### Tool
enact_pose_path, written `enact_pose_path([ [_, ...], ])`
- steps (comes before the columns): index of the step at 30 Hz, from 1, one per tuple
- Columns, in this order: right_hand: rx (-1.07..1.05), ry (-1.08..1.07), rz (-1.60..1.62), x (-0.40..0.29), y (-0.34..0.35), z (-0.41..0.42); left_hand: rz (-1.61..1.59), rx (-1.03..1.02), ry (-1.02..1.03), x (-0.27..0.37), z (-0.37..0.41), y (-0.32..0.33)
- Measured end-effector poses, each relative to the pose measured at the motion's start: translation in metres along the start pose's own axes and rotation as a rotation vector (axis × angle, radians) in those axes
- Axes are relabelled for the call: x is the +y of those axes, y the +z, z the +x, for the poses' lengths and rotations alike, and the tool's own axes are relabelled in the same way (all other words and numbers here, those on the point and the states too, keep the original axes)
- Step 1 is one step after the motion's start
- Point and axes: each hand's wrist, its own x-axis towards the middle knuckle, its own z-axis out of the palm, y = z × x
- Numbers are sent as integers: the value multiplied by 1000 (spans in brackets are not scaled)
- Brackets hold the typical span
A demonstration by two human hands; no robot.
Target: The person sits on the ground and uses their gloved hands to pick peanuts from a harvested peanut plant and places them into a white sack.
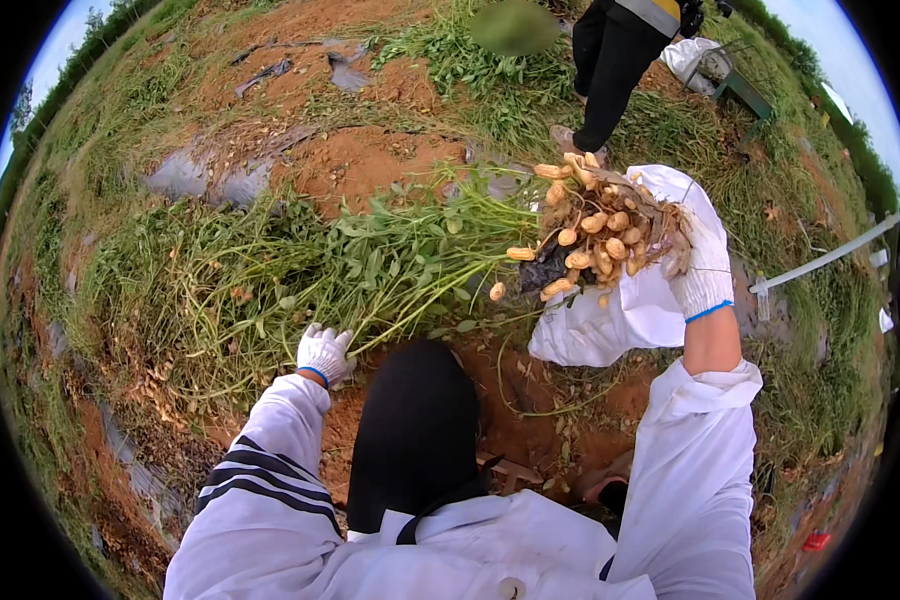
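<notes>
A pulled peanut plant stretches across in front of me, its leafy green stems (412, 262) to the left and its root end with a cluster of peanut pods (600, 232) to the right. My right hand (697, 262), in a white knit glove with a blue cuff, grips the root end; its fingers are partly hidden behind roots and pods. A scrap of black plastic film (544, 271) clings among the pods. At the other end my left hand (325, 354), gloved alike, is closed around the stems. Below the pods lies a white sack (607, 322).
More uprooted peanut plants (195, 285) lie heaped at left. Beyond stands a person in black trousers (615, 67), near another white sack (694, 60) and a green metal frame (742, 94). Torn plastic mulch film (210, 176) covers parts of the red soil. A pale pole (825, 251) slants at right.
</notes>
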Motion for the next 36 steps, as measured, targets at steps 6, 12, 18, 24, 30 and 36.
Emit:
enact_pose_path([
  [6, -116, 18, 74, -33, -2, -44, -432, 324, -123, -12, 24, -136],
  [12, -1, -23, 190, -103, 34, -116, -337, 760, 244, 6, 16, -232],
  [18, -239, 25, -49, -122, 65, -180, -385, 473, 472, 132, -4, -252],
  [24, -70, -74, 34, -163, 36, -234, -1558, 43, 805, 232, 39, -193],
  [30, 239, -559, 76, -154, -54, -269, -1026, 522, 675, 273, -61, -311],
  [36, 284, -20, -919, 27, -222, -272, -863, 791, 904, 323, -128, -376],
])
